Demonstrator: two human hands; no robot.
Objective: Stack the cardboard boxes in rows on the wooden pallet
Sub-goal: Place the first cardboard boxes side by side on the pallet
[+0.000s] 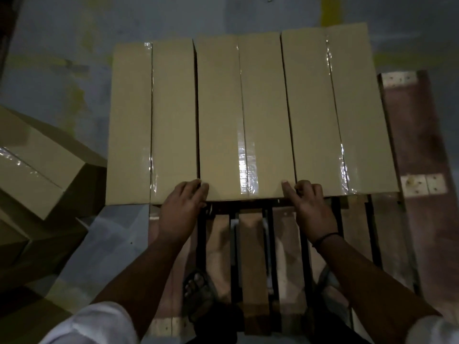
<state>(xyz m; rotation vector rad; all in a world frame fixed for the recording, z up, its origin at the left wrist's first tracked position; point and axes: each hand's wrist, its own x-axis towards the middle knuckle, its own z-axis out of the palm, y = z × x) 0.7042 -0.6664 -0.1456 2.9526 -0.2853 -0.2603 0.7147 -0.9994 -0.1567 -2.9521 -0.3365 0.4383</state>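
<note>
A dim warehouse floor: grey concrete floor point(62, 33) with worn yellow painted lines point(327, 11), a slatted wooden pallet point(250, 256), tape-sealed brown cardboard boxes point(221, 115) (spare cartons point(37, 155) heaped left).

Floor: grey concrete floor point(62, 70), scuffed, with faded yellow paint patches point(77, 95) at the left. A brighter yellow painted stripe point(327, 11) runs at the far right. Dark upright edge point(7, 33) at the far left; what it is can't be told. Light dim overall.

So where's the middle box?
The middle box sits mid-frame in the head view on the wooden pallet, between the left box and the right box; left hand and right hand touch its near corners.
</note>
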